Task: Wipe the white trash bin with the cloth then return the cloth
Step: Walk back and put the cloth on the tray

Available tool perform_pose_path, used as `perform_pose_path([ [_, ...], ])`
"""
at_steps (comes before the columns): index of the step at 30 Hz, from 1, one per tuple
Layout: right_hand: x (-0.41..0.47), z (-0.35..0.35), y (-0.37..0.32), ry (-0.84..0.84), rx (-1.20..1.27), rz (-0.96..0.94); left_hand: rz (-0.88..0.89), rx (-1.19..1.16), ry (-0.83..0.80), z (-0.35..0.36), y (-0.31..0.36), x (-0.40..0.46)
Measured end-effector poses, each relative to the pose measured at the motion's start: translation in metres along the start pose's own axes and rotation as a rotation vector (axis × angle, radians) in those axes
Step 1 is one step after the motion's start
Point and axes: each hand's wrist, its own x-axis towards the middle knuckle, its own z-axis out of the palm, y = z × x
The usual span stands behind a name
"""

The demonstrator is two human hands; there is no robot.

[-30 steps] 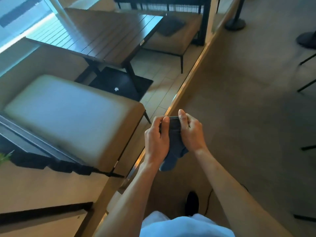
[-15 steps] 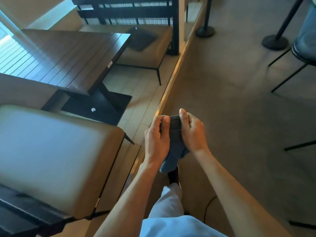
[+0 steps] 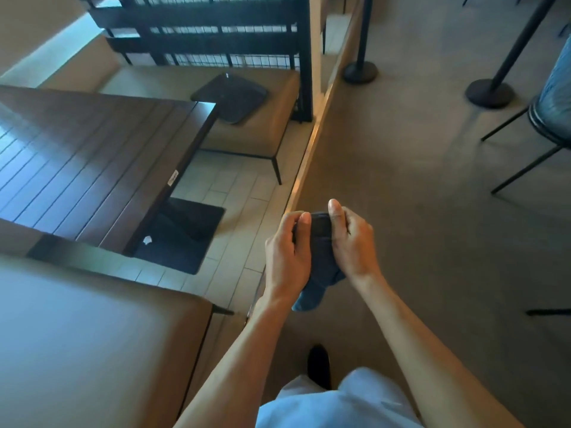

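Observation:
A dark blue-grey cloth [image 3: 319, 267] is bunched between both my hands in front of my body, above the carpet. My left hand [image 3: 285, 257] grips its left side with fingers curled over the top. My right hand [image 3: 352, 242] holds the right side, thumb raised over the cloth's upper edge. A loose tail of the cloth hangs down below my wrists. No white trash bin shows in the head view.
A cushioned tan bench [image 3: 92, 335] stands at the near left, a dark slatted table [image 3: 92, 168] beyond it, and another bench [image 3: 253, 125] with a black tray [image 3: 230, 97]. Stanchion bases [image 3: 360, 72] and a chair [image 3: 550, 118] stand on the carpet at right.
The view has moved forward along the carpet edge past the near bench; the table and far bench are closer. Both hands keep the same hold on the cloth.

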Motion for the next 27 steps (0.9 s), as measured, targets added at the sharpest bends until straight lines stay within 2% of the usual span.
perform_pose_path([
  [9,0.126,0.006,0.019,-0.012,0.035,-0.005,0.029,-0.009,0.002,0.053,-0.015,0.113],
  [27,0.444,-0.024,0.045,-0.250,0.082,-0.005,-0.101,0.077,0.175,0.208,-0.003,0.369],
])
